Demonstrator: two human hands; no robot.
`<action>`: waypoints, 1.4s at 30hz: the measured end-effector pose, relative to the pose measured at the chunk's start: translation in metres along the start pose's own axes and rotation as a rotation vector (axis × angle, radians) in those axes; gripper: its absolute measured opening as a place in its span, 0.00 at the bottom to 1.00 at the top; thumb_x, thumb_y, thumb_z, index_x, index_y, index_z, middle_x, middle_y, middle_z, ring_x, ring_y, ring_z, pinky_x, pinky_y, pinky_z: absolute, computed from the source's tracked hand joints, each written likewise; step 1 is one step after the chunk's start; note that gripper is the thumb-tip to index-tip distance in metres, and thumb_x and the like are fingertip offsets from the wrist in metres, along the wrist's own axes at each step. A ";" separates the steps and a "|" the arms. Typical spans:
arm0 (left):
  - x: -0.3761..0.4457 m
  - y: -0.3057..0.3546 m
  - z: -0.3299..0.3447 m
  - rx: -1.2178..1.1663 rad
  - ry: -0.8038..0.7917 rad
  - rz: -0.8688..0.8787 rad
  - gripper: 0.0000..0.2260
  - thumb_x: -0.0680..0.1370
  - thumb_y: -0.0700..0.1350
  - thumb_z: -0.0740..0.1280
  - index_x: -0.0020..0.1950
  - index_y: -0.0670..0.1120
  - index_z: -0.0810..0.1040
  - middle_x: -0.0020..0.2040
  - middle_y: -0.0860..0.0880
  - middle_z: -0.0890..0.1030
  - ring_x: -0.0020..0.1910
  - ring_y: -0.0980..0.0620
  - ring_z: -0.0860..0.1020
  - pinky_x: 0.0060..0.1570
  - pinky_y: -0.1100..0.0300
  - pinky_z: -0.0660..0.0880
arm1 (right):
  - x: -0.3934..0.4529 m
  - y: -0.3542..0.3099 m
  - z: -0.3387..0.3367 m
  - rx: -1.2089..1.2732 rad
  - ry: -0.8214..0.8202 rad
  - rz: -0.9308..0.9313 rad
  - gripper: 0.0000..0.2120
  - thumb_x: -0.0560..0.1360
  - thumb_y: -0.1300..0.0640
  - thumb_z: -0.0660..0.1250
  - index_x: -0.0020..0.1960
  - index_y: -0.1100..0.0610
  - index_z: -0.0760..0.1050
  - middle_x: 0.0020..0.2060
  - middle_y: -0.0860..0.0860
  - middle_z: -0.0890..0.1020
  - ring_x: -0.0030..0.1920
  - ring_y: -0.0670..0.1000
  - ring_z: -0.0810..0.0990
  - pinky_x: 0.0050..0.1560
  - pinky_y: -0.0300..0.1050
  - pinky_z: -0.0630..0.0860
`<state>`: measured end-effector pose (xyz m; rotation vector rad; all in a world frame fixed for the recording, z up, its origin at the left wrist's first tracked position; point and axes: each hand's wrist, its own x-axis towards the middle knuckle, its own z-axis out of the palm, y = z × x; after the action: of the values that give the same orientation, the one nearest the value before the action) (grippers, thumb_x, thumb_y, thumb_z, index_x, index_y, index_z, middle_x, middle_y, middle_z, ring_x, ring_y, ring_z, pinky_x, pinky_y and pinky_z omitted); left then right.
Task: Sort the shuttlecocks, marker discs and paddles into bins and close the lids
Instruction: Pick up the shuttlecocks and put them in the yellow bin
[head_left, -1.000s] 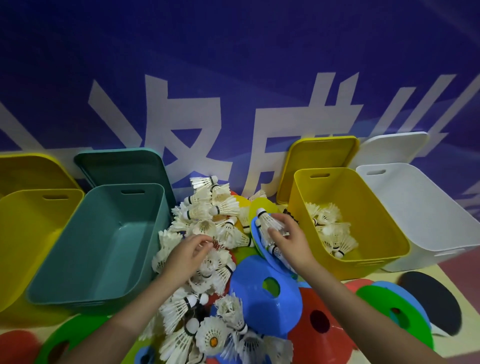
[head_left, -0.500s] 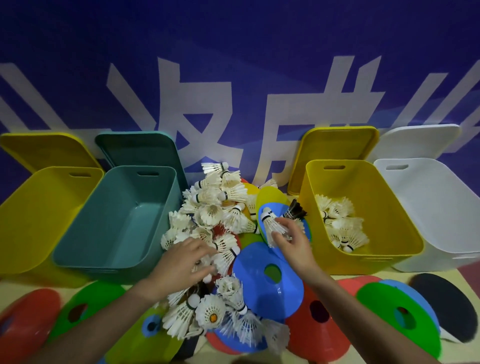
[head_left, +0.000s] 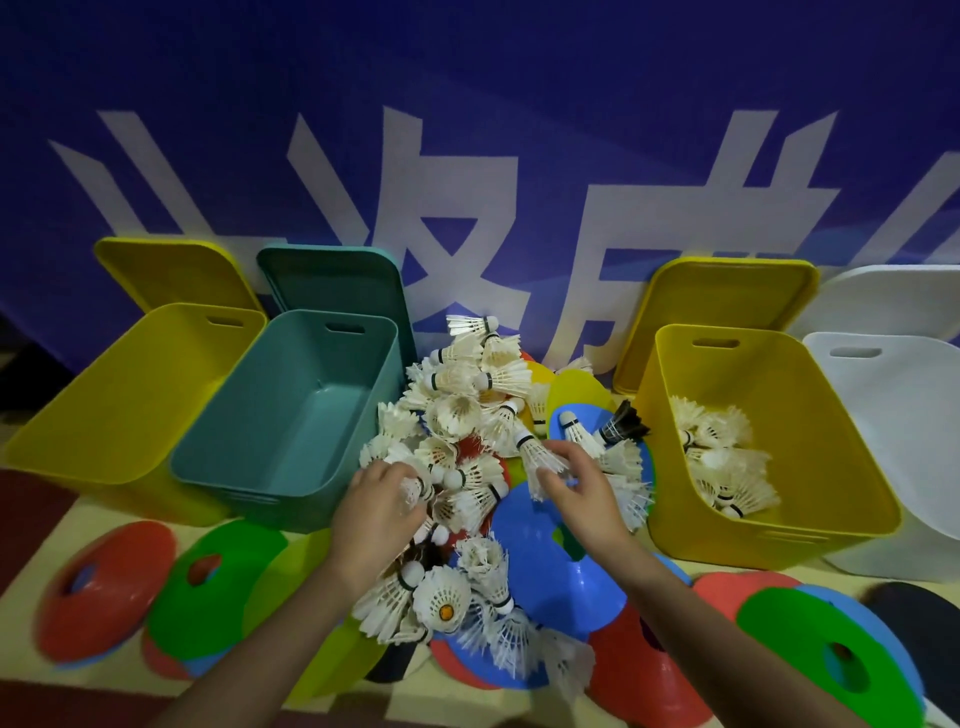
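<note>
Feathery white shuttlecocks, curled hands

bins: smooth matt plastic | shuttlecocks: white feathers

Over the last second the right hand has released the white shuttlecock it held above the blue marker disc and now closes its fingers on another white shuttlecock nearer the middle of the pile. The left hand has worked further into the pile and grips a shuttlecock there.
</note>
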<state>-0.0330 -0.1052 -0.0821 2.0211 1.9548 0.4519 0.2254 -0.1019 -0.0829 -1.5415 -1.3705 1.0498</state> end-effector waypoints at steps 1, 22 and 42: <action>-0.001 0.002 -0.005 -0.053 0.044 0.003 0.16 0.74 0.52 0.69 0.61 0.52 0.75 0.58 0.53 0.75 0.59 0.52 0.70 0.53 0.57 0.72 | 0.001 0.000 -0.003 0.007 0.005 -0.011 0.15 0.79 0.55 0.64 0.64 0.48 0.71 0.61 0.45 0.74 0.57 0.47 0.75 0.53 0.41 0.71; 0.059 0.252 0.057 -0.768 -0.106 -0.007 0.07 0.75 0.48 0.70 0.53 0.52 0.78 0.48 0.53 0.79 0.44 0.58 0.78 0.39 0.65 0.74 | 0.082 0.101 -0.238 -0.369 0.062 0.326 0.18 0.76 0.58 0.65 0.66 0.55 0.70 0.60 0.59 0.78 0.56 0.58 0.77 0.57 0.51 0.75; 0.067 0.352 0.131 -0.717 -0.180 -0.038 0.10 0.75 0.52 0.69 0.55 0.53 0.76 0.56 0.54 0.75 0.52 0.55 0.73 0.46 0.58 0.71 | 0.062 0.101 -0.347 -0.692 0.337 -0.075 0.20 0.77 0.54 0.62 0.67 0.56 0.72 0.62 0.57 0.75 0.65 0.58 0.70 0.64 0.51 0.67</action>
<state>0.3432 -0.0500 -0.0523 1.4974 1.4332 0.7929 0.5894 -0.0632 -0.0674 -2.0173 -1.6128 0.2330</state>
